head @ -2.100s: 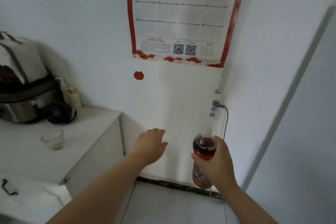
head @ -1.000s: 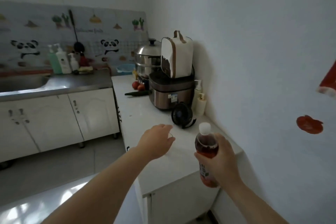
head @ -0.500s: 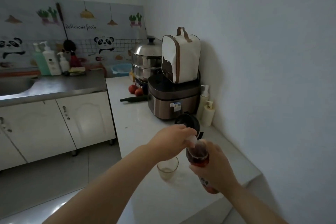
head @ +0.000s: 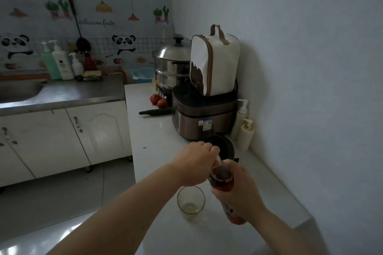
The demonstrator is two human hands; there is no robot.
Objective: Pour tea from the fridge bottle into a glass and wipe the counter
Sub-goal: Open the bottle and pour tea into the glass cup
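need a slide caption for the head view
Left hand grips the cap of the tea bottle held by the right hand, above a glass.

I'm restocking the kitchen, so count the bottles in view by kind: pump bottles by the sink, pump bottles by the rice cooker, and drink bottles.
Pump bottles by the sink: 3 (green, tall white, small white)
Pump bottles beside the rice cooker: 2 (taller, shorter)
Drink bottles: 1 (tea bottle, held)
Total: 6

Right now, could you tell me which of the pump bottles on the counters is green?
The green pump bottle at the far left beside the sink; its neighbours and the two by the cooker are white or cream.
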